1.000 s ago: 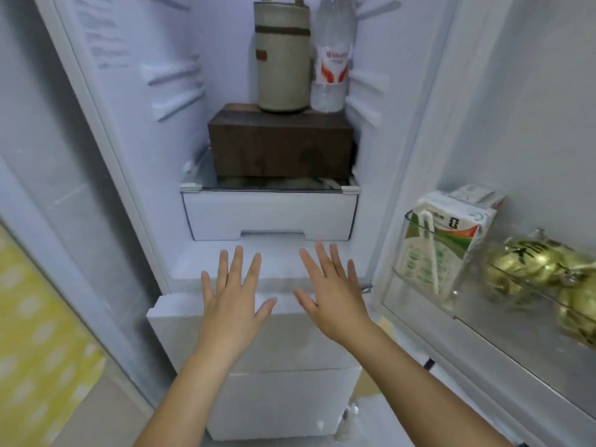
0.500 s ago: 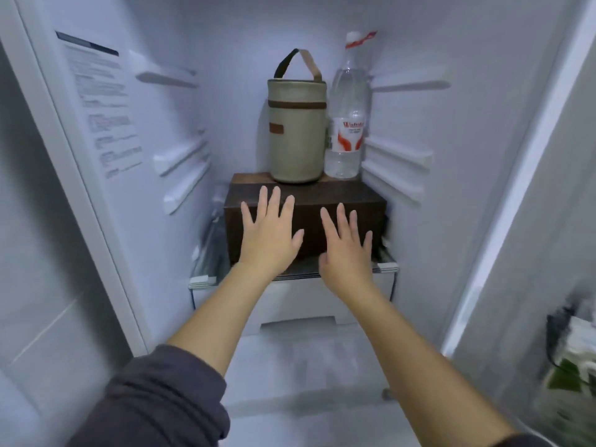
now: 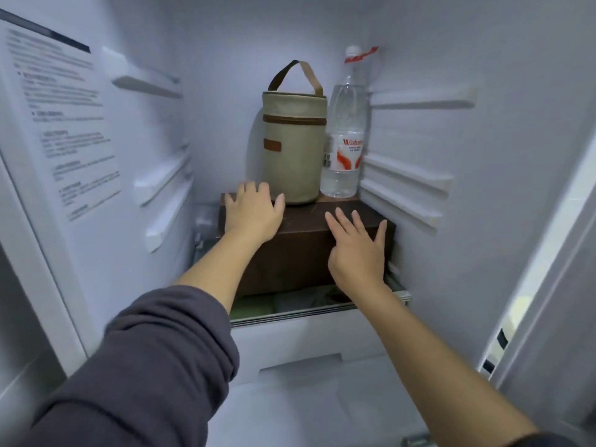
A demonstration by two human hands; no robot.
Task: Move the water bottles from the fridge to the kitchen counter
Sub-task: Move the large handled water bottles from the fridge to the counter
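1. One water bottle (image 3: 342, 156) upright at the back right of the fridge (image 3: 500, 221), on a brown box (image 3: 300, 253), just beside a beige pouch (image 3: 292, 146).
2. Left hand (image 3: 253, 216) and right hand (image 3: 358, 253) over the box, fingers (image 3: 358, 224) straight, gripping nothing.
3. Nothing moved yet: grasp and carry to the counter both left.

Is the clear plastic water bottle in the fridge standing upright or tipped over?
Upright. The clear plastic water bottle stands on its base on the dark brown box, cap at the top, beside the beige cylindrical bag.
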